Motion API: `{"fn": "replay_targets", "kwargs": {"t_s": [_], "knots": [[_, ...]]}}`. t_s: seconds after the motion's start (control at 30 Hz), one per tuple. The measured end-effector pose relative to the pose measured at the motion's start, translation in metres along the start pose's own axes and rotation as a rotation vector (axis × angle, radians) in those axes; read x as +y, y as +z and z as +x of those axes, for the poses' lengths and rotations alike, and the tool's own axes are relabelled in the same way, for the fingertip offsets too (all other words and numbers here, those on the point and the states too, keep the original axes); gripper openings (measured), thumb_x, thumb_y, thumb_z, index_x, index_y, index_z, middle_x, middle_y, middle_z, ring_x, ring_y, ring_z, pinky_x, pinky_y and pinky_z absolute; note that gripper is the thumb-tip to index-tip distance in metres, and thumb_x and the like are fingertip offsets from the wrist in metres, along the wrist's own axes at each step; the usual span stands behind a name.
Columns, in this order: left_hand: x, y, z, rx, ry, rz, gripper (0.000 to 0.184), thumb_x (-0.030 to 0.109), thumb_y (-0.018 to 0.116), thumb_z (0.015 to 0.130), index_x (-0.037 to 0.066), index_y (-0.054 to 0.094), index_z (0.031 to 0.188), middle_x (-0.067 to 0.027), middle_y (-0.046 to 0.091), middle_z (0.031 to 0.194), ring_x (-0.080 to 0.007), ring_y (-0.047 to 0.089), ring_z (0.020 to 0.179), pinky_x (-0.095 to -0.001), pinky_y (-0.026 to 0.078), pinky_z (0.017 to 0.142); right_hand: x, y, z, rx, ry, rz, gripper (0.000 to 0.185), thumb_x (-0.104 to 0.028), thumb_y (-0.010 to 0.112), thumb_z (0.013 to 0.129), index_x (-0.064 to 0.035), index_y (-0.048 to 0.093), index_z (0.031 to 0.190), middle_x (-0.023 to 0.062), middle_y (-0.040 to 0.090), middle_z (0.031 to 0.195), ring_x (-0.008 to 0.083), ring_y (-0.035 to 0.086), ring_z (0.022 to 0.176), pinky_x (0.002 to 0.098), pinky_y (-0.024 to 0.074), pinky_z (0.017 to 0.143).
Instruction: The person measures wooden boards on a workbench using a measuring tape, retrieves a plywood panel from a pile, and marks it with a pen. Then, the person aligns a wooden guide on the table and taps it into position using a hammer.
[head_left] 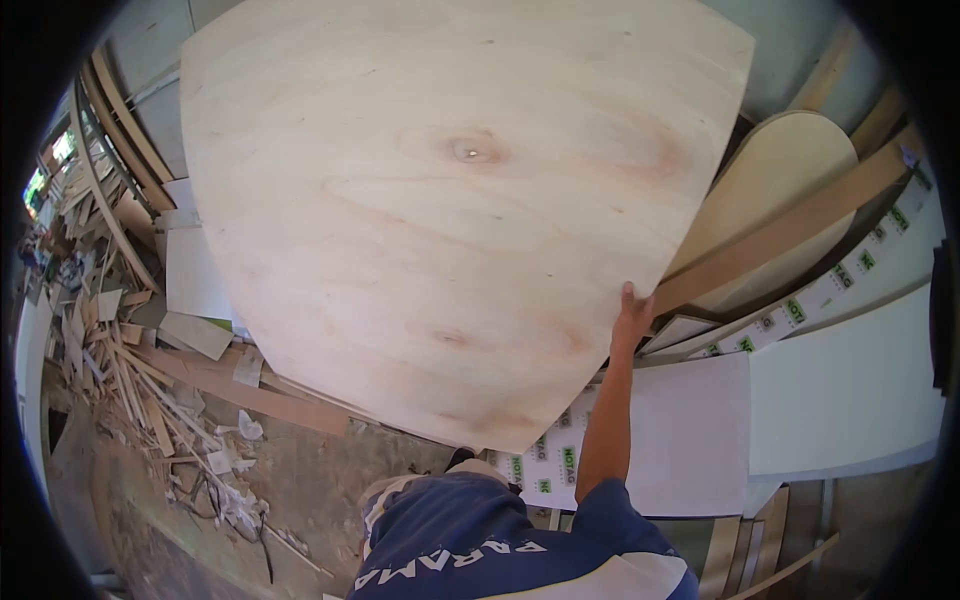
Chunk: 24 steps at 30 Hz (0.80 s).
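A large pale plywood sheet (pixel 480 220) with knots and wavy grain fills the middle of the head view, in front of my body. My right hand (pixel 632 318) grips its right edge low down, the thumb on the front face and the other fingers hidden behind the sheet. My left hand does not show. Just right of my right hand, a long brown board (pixel 790 225) slants up across a pale board with a rounded end (pixel 800 150).
Wood offcuts and scraps (pixel 150 390) are heaped on the floor at the left. White panels (pixel 690 420) and sheets with green-and-black "NOTAG" print (pixel 795 310) are at the right. Curved wooden strips (pixel 125 130) lean at the upper left. Narrow boards (pixel 745 555) stand at the lower right.
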<state>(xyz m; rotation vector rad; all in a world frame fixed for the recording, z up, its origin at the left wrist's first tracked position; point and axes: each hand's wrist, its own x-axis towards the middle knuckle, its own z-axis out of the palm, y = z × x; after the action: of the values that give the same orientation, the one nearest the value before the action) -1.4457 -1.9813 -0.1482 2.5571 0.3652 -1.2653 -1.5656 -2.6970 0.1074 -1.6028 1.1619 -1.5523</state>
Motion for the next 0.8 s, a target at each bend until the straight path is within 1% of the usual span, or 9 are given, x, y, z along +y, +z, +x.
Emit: {"fn": "replay_targets", "kwargs": {"t_s": [0.23, 0.4, 0.43, 0.47, 0.57, 0.63, 0.67, 0.7, 0.8], "knots": [[-0.025, -0.003, -0.034, 0.042, -0.061, 0.002, 0.036, 0.025, 0.06, 0.078, 0.001, 0.057, 0.104, -0.0237, 0.061, 0.102, -0.0381, 0.057, 0.099, -0.0459, 0.045, 0.082, 0.027, -0.012, -0.02, 0.038, 0.053, -0.019, 0.051, -0.038, 0.063, 0.089, 0.0073, 0.055, 0.111, 0.0158, 0.062, 0.106, 0.0227, 0.057, 0.092, 0.0338, 0.0441, 0.083], [-0.01, -0.034, -0.078, 0.159, -0.076, -0.02, 0.038, 0.027, 0.061, 0.078, 0.003, 0.058, 0.107, -0.0241, 0.062, 0.106, -0.0394, 0.058, 0.104, -0.0467, 0.046, 0.087, 0.088, -0.029, -0.106, 0.551, 0.115, -0.292, 0.029, -0.019, 0.059, 0.085, 0.0081, 0.063, 0.096, 0.0171, 0.064, 0.092, 0.026, 0.059, 0.08, 0.0366, 0.0491, 0.071], [0.005, -0.048, -0.093, 0.189, -0.081, -0.029, 0.038, 0.027, 0.063, 0.076, 0.003, 0.058, 0.106, -0.0232, 0.062, 0.106, -0.0386, 0.058, 0.104, -0.0463, 0.046, 0.087, 0.141, -0.043, -0.135, 0.517, 0.11, -0.274, 0.03, -0.023, 0.06, 0.084, 0.0053, 0.064, 0.093, 0.0169, 0.064, 0.09, 0.0283, 0.059, 0.078, 0.0395, 0.0497, 0.069], [0.015, -0.057, -0.095, 0.209, -0.056, -0.053, 0.036, 0.028, 0.064, 0.076, 0.005, 0.06, 0.103, -0.0217, 0.063, 0.103, -0.0385, 0.059, 0.101, -0.0459, 0.047, 0.084, 0.188, -0.053, -0.169, 0.443, 0.039, -0.539, 0.031, -0.027, 0.059, 0.083, 0.0029, 0.065, 0.091, 0.0158, 0.064, 0.091, 0.0296, 0.058, 0.077, 0.0417, 0.0496, 0.068], [0.046, -0.087, -0.094, 0.245, 0.007, -0.107, 0.038, 0.027, 0.066, 0.07, 0.004, 0.062, 0.1, -0.0212, 0.064, 0.101, -0.0375, 0.061, 0.096, -0.0461, 0.048, 0.082, 0.164, -0.029, -0.29, 0.383, 0.52, 0.05, 0.023, -0.015, 0.058, 0.083, 0.0062, 0.061, 0.09, 0.0169, 0.061, 0.094, 0.0251, 0.061, 0.079, 0.0344, 0.0554, 0.065], [0.048, -0.1, -0.077, 0.174, 0.149, -0.174, 0.037, 0.029, 0.064, 0.071, 0.005, 0.062, 0.099, -0.02, 0.064, 0.101, -0.0362, 0.06, 0.097, -0.0457, 0.048, 0.082, 0.116, 0.003, -0.369, 0.044, 0.623, -0.176, 0.02, -0.014, 0.054, 0.084, 0.0052, 0.06, 0.085, 0.0134, 0.062, 0.078, 0.0204, 0.059, 0.065, 0.0301, 0.0504, 0.054], [0.035, -0.088, -0.049, 0.238, 0.258, -0.29, 0.037, 0.03, 0.064, 0.072, 0.005, 0.062, 0.099, -0.0182, 0.065, 0.099, -0.0351, 0.061, 0.095, -0.0437, 0.048, 0.081, 0.127, 0.014, -0.41, -0.204, 0.677, -0.059, 0.018, -0.013, 0.053, 0.083, 0.0033, 0.058, 0.081, 0.0098, 0.06, 0.07, 0.0181, 0.057, 0.059, 0.0292, 0.0458, 0.05], [0.03, -0.098, -0.043, 0.198, 0.3, -0.377, 0.037, 0.03, 0.065, 0.072, 0.006, 0.063, 0.099, -0.0171, 0.065, 0.098, -0.0343, 0.061, 0.094, -0.0424, 0.048, 0.081, 0.062, 0.036, -0.444, -0.418, 0.812, -0.063, 0.014, -0.011, 0.052, 0.082, 0.001, 0.057, 0.077, 0.0086, 0.059, 0.067, 0.0168, 0.056, 0.057, 0.0282, 0.044, 0.048], [0.002, -0.132, -0.013, 0.146, 0.33, -0.537, 0.038, 0.03, 0.067, 0.071, 0.006, 0.063, 0.1, -0.0157, 0.066, 0.096, -0.0328, 0.062, 0.093, -0.0404, 0.048, 0.08, -0.017, 0.094, -0.542, -1.131, 0.746, 0.043, 0.011, -0.009, 0.06, 0.081, -0.001, 0.061, 0.089, 0.0068, 0.06, 0.068, 0.0145, 0.059, 0.059, 0.0253, 0.0478, 0.05]]}}
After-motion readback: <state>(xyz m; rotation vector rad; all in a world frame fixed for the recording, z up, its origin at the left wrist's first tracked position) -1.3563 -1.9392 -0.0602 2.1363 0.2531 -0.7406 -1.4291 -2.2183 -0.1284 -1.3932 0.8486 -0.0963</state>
